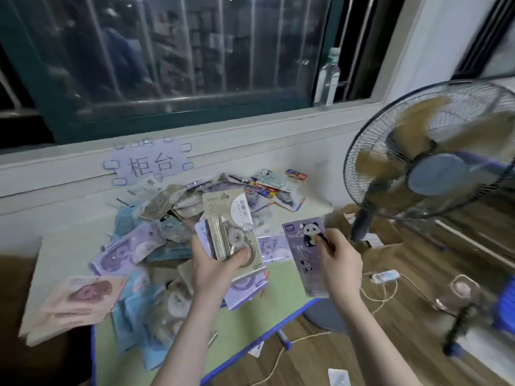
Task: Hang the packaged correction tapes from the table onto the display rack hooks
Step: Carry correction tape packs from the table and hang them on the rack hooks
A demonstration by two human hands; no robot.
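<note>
A heap of packaged correction tapes (156, 235) in purple, blue, beige and pink covers the green table (281, 285). My left hand (220, 266) grips a small stack of packs upright above the heap, a beige pack (231, 227) in front and purple ones behind it. My right hand (337, 260) pinches a purple panda pack (306, 254) by its right edge, just right of the stack. No display rack or hooks are in view.
A standing fan (434, 154) runs close on the right, its pole beside the table's corner. A paper sign (152, 162) is taped to the wall below the window. A water bottle (328, 76) stands on the sill. Cables and a power strip (386, 275) lie on the wooden floor.
</note>
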